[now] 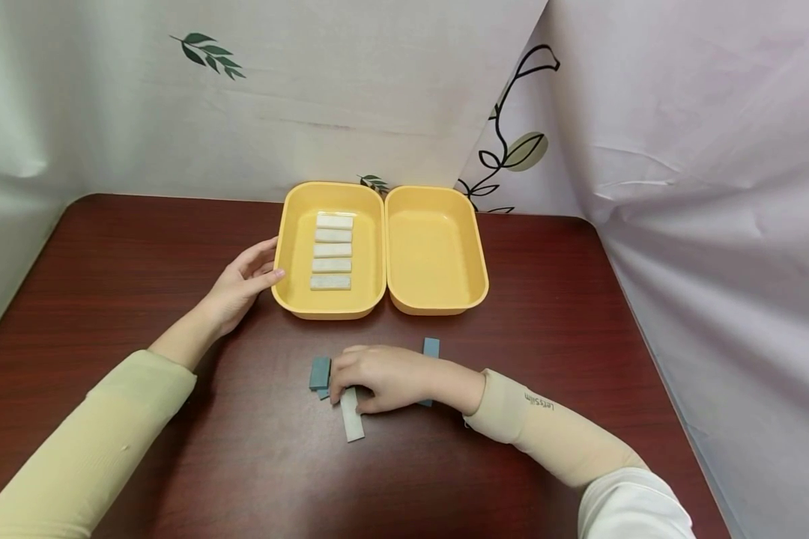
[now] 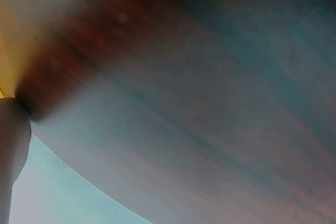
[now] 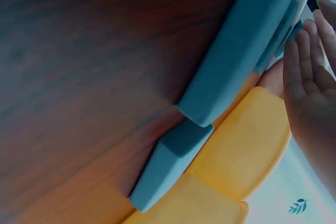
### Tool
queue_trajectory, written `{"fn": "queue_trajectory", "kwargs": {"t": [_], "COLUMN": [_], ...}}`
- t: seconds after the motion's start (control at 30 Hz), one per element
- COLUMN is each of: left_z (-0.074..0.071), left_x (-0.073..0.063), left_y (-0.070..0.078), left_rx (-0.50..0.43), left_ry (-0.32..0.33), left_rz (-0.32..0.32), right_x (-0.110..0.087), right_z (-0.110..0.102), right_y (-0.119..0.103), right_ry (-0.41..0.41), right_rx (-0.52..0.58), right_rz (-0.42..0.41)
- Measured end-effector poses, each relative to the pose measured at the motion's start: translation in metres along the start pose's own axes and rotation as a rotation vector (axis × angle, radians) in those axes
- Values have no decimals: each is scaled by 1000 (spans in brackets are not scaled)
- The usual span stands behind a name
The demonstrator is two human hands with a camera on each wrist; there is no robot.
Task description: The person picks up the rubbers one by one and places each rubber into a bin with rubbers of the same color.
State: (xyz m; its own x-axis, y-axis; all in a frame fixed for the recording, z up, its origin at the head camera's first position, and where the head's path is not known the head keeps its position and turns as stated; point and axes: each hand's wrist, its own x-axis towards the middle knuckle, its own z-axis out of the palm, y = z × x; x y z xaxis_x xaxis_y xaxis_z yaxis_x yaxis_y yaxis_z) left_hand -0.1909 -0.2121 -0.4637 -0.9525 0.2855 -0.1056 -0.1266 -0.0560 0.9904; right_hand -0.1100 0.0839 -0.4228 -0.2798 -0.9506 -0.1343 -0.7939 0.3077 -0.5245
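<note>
Pinching a lower-centre white block (image 1: pixel 353 419), right fingers (image 1: pixel 338 382) are perhaps risking disturbing blue blocks (image 1: pixel 320 372) by brushing them, left fingers (image 1: pixel 267 281) holding the tray (image 1: pixel 367 258).

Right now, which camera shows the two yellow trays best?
The head view: it looks into both yellow trays from above and shows the white blocks in one. The right wrist view catches the trays only partly, beyond blue blocks; the left wrist view has just a blurred yellow patch, probably one tray's.

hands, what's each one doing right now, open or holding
Left hand: touching the left yellow tray; grip cannot be told.
Right hand: pinching a pale block.
</note>
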Motion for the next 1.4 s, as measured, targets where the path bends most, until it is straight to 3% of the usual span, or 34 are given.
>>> {"fn": "queue_trajectory", "kwargs": {"t": [0.33,0.9,1.4], "left_z": [0,1,0], "left_x": [-1,-2,0], "left_y": [1,1,0], "left_rx": [-14,-15,-21], "left_ry": [-2,1,1], "left_rz": [-4,-7,2], "right_x": [1,1,3], "right_z": [2,5,3], "right_y": [-1,0,2], "right_ry": [-8,-17,-35], "right_rx": [-45,-66,-113], "right_rz": [-10,-116,-154]}}
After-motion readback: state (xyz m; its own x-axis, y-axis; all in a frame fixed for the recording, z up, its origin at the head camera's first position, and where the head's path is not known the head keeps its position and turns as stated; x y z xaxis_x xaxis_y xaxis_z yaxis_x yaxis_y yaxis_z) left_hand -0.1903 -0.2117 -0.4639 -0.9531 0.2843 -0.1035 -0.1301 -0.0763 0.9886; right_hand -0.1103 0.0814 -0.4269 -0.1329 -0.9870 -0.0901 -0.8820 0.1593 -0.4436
